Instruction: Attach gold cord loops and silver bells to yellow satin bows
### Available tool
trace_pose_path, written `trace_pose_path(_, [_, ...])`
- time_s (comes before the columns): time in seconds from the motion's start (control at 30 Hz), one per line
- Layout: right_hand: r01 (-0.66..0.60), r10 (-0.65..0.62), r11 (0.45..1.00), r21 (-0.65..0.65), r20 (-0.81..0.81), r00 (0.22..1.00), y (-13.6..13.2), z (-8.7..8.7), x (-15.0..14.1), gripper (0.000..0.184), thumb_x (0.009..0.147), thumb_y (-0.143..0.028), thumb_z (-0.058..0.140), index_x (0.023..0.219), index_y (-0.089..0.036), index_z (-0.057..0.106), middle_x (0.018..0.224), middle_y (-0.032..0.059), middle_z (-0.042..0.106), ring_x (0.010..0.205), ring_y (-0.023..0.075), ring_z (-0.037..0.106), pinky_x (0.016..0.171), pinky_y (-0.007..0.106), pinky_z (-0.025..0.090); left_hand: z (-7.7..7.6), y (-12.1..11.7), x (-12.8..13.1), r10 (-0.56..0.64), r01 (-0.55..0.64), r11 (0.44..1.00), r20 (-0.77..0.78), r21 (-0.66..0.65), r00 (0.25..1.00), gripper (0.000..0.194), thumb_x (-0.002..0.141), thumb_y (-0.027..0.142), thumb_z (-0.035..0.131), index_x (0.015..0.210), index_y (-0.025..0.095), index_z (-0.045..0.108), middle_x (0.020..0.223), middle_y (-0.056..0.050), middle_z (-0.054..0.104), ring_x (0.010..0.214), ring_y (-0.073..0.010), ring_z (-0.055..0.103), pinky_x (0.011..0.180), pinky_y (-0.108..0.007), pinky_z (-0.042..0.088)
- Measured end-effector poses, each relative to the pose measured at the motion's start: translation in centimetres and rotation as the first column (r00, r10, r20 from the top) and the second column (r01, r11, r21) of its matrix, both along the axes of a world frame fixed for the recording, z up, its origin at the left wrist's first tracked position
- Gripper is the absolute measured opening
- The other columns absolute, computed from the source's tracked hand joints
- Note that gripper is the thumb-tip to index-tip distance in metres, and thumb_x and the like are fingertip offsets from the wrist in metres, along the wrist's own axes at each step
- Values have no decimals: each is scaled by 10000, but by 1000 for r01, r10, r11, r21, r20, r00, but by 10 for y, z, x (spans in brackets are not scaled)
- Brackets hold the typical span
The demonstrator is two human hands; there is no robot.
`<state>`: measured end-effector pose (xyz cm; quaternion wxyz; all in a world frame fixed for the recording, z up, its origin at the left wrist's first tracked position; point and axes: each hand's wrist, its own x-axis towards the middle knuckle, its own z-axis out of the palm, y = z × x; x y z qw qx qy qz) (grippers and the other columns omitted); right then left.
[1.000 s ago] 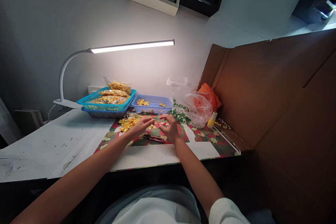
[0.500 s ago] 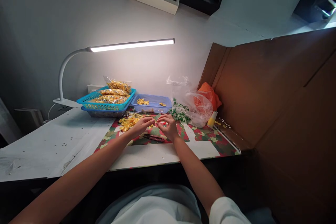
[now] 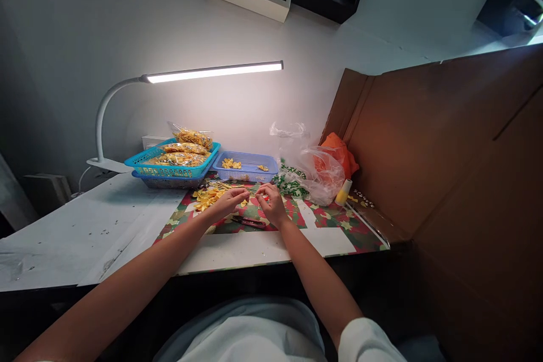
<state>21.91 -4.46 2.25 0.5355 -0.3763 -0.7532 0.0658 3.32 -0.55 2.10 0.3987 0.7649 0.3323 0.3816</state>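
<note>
My left hand (image 3: 229, 201) and my right hand (image 3: 271, 203) meet over a red and green patterned mat (image 3: 322, 220) on the desk. Both have fingers curled in a pinch toward each other. Something small and thin seems to be held between them, too small to name. A pile of small yellow pieces (image 3: 208, 197) lies just left of my left hand. A dark red-handled tool (image 3: 250, 222) lies on the mat right below my hands.
A turquoise basket (image 3: 169, 165) with bagged yellow pieces and a blue basket (image 3: 246, 167) stand behind. Plastic bags (image 3: 316, 172), a yellow spool (image 3: 343, 193), a white desk lamp (image 3: 212, 72) and a brown cardboard wall (image 3: 445, 147) on the right surround the spot.
My hands stayed in place over the mat. The right hand's fingers curled in slightly toward the left hand.
</note>
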Motion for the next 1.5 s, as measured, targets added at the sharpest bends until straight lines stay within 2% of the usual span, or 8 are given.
trace_pose_path(0.13, [-15,15,1000,2,14,1000,-1,-1,-1,24,826,-202,657,809,-217,653,922,44,666,953,224,595,898,365,437,1,-2,0,-9,10,1000,14,-17,1000,258,963,384,576,978,135,645,900,-28,665,748,-157,645,671,-323,556])
trace_pose_path(0.37, [-14,14,1000,5,23,1000,1,-2,-3,117,824,-193,688,720,-223,643,856,33,678,901,216,609,875,367,447,0,-6,0,-27,27,998,12,-61,1000,264,963,390,574,952,135,639,857,-14,649,691,-140,623,621,-294,539])
trace_pose_path(0.77, [-5,5,1000,-7,9,1000,2,-2,-1,132,837,-177,643,713,-223,639,836,30,667,878,215,592,847,354,447,-2,-1,0,6,-6,994,-4,-113,1000,248,963,372,580,1003,135,638,896,-26,660,701,-139,633,616,-291,550])
trace_pose_path(1.5, [-23,23,999,-42,9,1000,4,-2,-1,166,895,-212,542,731,-226,557,836,27,618,855,203,562,815,326,432,-4,5,-2,2,-3,997,-1,-83,1000,236,962,363,584,961,133,637,838,-7,645,649,-123,610,579,-268,531])
